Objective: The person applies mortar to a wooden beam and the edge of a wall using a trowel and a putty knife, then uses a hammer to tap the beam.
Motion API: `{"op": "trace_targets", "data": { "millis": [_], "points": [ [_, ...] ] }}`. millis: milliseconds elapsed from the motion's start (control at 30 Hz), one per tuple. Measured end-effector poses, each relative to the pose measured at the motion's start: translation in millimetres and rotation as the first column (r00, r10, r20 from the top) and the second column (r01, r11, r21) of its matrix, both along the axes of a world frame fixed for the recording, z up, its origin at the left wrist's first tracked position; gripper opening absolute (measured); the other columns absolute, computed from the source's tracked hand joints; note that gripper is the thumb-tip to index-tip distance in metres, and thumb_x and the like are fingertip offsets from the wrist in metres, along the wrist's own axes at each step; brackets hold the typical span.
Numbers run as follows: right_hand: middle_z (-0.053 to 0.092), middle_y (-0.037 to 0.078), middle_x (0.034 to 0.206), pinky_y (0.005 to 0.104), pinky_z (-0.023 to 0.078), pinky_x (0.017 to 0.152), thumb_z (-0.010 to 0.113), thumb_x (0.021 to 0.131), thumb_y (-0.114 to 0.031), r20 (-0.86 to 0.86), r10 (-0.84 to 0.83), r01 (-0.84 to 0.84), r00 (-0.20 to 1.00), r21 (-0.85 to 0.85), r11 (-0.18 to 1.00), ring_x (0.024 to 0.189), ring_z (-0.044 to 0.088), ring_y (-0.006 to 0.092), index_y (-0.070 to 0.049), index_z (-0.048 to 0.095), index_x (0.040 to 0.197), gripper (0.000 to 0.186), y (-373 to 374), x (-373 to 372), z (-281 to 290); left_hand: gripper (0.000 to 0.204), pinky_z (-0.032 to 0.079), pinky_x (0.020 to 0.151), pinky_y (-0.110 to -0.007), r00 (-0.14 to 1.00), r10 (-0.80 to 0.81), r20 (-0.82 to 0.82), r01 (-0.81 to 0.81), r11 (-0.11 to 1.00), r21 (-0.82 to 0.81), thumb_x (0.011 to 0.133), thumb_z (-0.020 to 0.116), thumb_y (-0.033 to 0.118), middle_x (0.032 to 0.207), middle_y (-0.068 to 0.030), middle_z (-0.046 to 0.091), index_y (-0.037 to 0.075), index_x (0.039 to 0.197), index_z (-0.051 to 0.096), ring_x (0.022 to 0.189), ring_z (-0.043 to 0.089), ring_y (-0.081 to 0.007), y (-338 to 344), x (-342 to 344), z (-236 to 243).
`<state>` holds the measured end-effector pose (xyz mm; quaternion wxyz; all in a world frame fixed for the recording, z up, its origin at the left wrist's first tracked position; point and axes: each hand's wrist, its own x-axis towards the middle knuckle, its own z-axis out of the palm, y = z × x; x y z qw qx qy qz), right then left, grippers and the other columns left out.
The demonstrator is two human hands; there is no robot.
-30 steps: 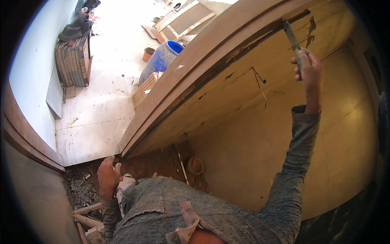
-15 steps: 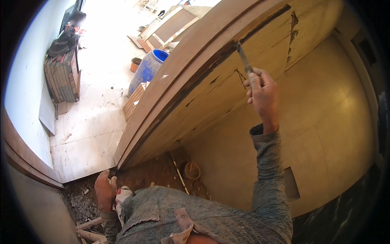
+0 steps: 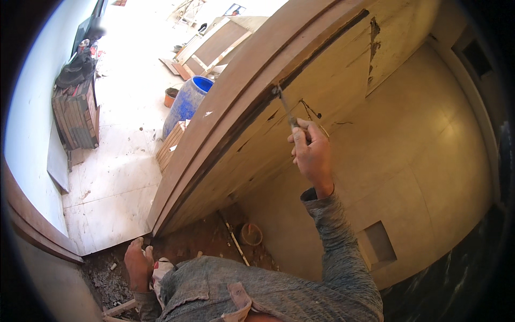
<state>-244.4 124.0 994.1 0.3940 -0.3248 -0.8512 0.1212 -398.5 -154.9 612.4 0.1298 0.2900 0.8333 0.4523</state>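
My right hand [image 3: 314, 155] is closed round the handle of a narrow trowel [image 3: 285, 107]. Its thin blade points up and left, and the tip, with some grey stuff on it, touches the dark gap along the edge of a brown wooden door frame [image 3: 214, 126]. Beside that gap runs a yellowish plastered wall [image 3: 327, 75] with cracks and chipped spots. Low on the left, my left hand [image 3: 138, 265] has its fingers curled near the foot of the frame. Whatever it grips, if anything, is hidden. A white and red item [image 3: 162, 267] lies against its wrist.
Beyond the frame stand a blue barrel [image 3: 185, 104], an orange pot [image 3: 170, 97] and stacked brown panels [image 3: 78, 118] by the left wall. Below are grey rubble [image 3: 110, 282], wooden pieces [image 3: 120, 307], a pale pole [image 3: 233, 236] and a bucket [image 3: 251, 234].
My right hand has moved down and left along the gap, carrying the trowel. My left hand stays at about the same place. The view has shifted slightly.
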Motion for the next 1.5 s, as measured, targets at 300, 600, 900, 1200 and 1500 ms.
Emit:
{"op": "trace_targets", "data": {
  "millis": [300,600,900,1200,1500],
  "points": [
    [0.065,0.002,0.077,0.0233,0.047,0.055,0.058,0.099,-0.016,0.040,0.008,0.001,0.999,-0.223,0.975,0.064,0.055,0.0047,0.002,0.064,0.119,0.027,-7.4,8.8,7.3,0.038,0.050,0.098,-0.044,1.000,0.001,0.004,-0.001,1.000,0.003,0.081,0.072,0.009,0.116,-0.0252,0.067,-0.007,0.115,0.066,0.110,0.064,-0.0391,0.1,0.1,-2.9],
    [0.066,0.002,0.094,0.0242,0.051,0.067,0.056,0.102,-0.018,-0.024,0.267,-0.234,0.964,0.406,0.883,0.077,0.060,0.0075,0.000,0.062,0.124,0.029,63.9,35.1,106.4,0.037,0.049,0.097,-0.045,1.000,-0.002,-0.006,0.002,0.999,0.035,0.081,0.073,0.010,0.113,-0.0249,0.067,-0.008,0.113,0.066,0.107,0.064,-0.0399,1.9,0.5,-10.5],
    [0.067,0.014,0.107,0.0347,0.053,0.084,0.061,0.097,-0.012,0.216,0.032,-0.181,0.976,0.721,0.669,0.098,0.066,0.0254,-0.004,0.065,0.122,0.027,99.6,30.4,132.3,0.038,0.050,0.096,-0.044,0.999,-0.004,-0.035,0.005,1.000,0.025,0.079,0.073,0.007,0.113,-0.0252,0.067,-0.008,0.114,0.066,0.107,0.064,-0.0398,1.2,1.3,-7.7],
    [0.064,0.010,0.101,0.0385,0.053,0.076,0.064,0.092,-0.011,0.285,-0.227,-0.163,0.931,0.883,0.441,0.092,0.063,0.0295,-0.009,0.068,0.123,0.031,83.4,29.2,138.7,0.039,0.050,0.096,-0.044,0.999,0.013,-0.041,-0.011,0.999,0.047,0.080,0.073,0.007,0.113,-0.0254,0.066,-0.008,0.114,0.065,0.107,0.064,-0.0397,-0.4,-0.3,-14.2],
    [0.062,0.010,0.096,0.0403,0.053,0.071,0.063,0.092,-0.013,0.306,-0.414,-0.114,0.857,0.897,0.427,0.090,0.063,0.0288,-0.009,0.068,0.122,0.030,34.9,26.1,140.3,0.038,0.050,0.095,-0.045,0.997,0.031,-0.070,-0.025,0.997,0.079,0.080,0.073,0.007,0.112,-0.0251,0.067,-0.009,0.113,0.065,0.106,0.064,-0.0403,-5.7,0.0,-8.4]
  ]
}}
